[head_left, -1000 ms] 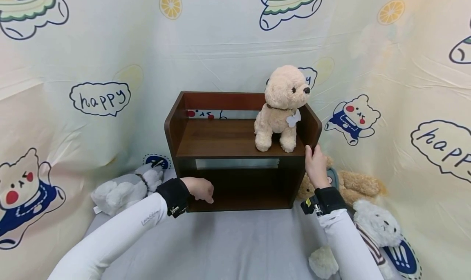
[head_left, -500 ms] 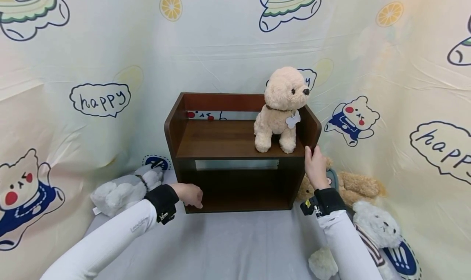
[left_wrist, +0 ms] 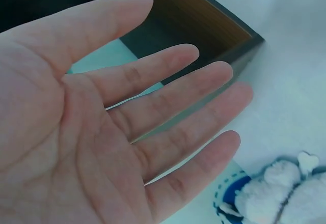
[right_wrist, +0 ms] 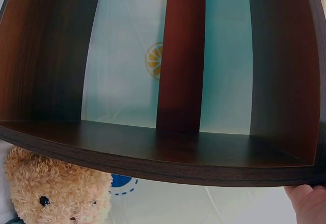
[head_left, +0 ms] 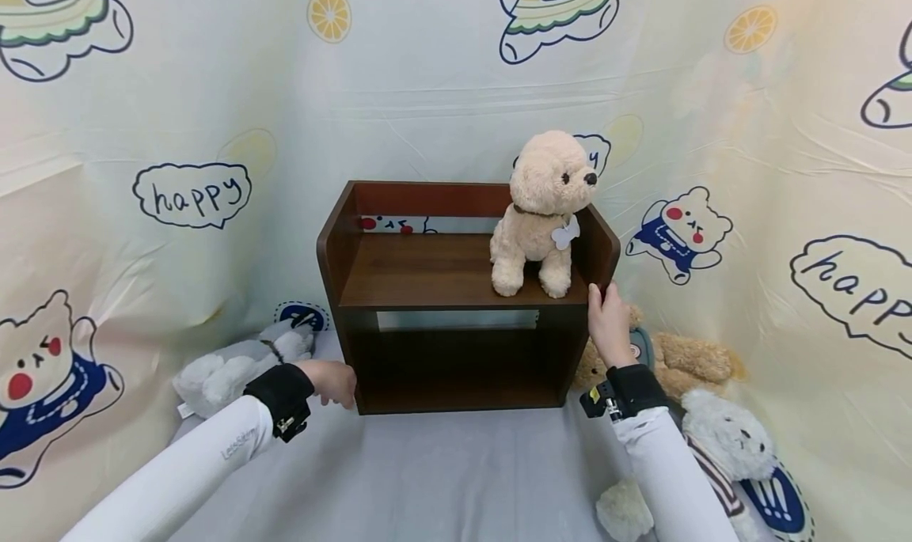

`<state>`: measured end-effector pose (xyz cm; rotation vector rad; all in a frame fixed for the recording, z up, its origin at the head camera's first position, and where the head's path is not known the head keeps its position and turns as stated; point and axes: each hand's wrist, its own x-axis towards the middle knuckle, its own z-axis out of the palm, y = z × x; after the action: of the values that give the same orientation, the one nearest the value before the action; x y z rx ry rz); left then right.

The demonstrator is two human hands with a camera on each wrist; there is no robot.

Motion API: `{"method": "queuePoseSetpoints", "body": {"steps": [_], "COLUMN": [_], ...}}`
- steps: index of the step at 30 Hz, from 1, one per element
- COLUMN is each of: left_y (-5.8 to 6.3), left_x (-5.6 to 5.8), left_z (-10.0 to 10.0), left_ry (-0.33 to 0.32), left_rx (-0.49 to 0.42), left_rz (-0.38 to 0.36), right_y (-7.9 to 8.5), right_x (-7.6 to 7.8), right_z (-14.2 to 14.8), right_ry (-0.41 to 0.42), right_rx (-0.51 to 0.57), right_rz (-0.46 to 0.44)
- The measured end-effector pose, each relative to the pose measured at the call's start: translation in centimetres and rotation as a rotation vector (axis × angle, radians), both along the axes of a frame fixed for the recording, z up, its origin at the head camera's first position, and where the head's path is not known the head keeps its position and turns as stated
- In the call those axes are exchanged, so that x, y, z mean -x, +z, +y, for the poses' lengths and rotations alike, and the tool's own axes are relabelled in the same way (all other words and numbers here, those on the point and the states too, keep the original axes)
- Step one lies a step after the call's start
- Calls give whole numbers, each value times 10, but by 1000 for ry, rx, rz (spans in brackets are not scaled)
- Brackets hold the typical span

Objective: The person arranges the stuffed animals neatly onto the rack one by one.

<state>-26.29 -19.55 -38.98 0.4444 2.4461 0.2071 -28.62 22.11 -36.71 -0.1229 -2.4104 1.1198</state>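
A dark brown two-tier wooden shelf [head_left: 427,269] stands at the centre of the head view. On its upper tier, at the right, sits a cream plush dog [head_left: 541,225] with a bone-shaped tag. My left hand [head_left: 333,381] is beside the shelf's lower left front corner, holding nothing. In the left wrist view its palm is visible and the fingers [left_wrist: 168,94] are extended and spread. My right hand [head_left: 610,324] holds the front edge of the right side panel. Only a small part of that hand [right_wrist: 309,203] shows in the right wrist view, against the panel.
A grey-and-white plush toy [head_left: 231,372] lies left of the shelf, near my left wrist. To the right are a brown teddy bear [head_left: 687,360] and a white plush toy [head_left: 730,431], partly behind my right arm. Printed cloth [head_left: 427,75] hangs behind.
My left hand has moved left, from in front of the lower tier to outside the shelf's left corner. My right hand, the shelf and the plush dog stay in place.
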Motion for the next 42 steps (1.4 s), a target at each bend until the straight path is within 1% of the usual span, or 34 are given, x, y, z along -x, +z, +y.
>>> {"method": "queuePoseSetpoints", "body": {"steps": [5,10,14,17,20,22,26,29,32,37,41,42], "left_y": [1,6,10,11,11,11,14,16,16,18,20,21], "left_x": [4,7,7,9,11,14,19,23,28,36,41,41], "left_z": [-12,-20,-26,-31,-36,-39,-47,-54,-59,-64,-64,-64], "left_ry": [33,55,57,51,38,15,-4,7,-3,-15,14,31], "left_rx": [33,32,23,26,25,27,4,22,33,2,-27,-31], "left_rz": [12,14,31,42,53,86,153,183,229,306,326,327], "right_y": [0,1,1,1,1,1,1,1,1,1,1,0], "right_x": [0,0,0,0,0,0,-1,-1,-1,0,0,0], "right_z": [0,0,-1,-1,-1,-1,-1,-2,-2,-1,-1,-1], "right_ry": [0,5,-5,-13,-11,-10,-4,-1,-2,-6,-5,-5], "right_rx": [6,8,-15,-37,-33,-33,-28,-24,-26,-25,-20,-20], "right_rz": [-3,-7,17,36,29,23,13,10,16,25,19,19]}}
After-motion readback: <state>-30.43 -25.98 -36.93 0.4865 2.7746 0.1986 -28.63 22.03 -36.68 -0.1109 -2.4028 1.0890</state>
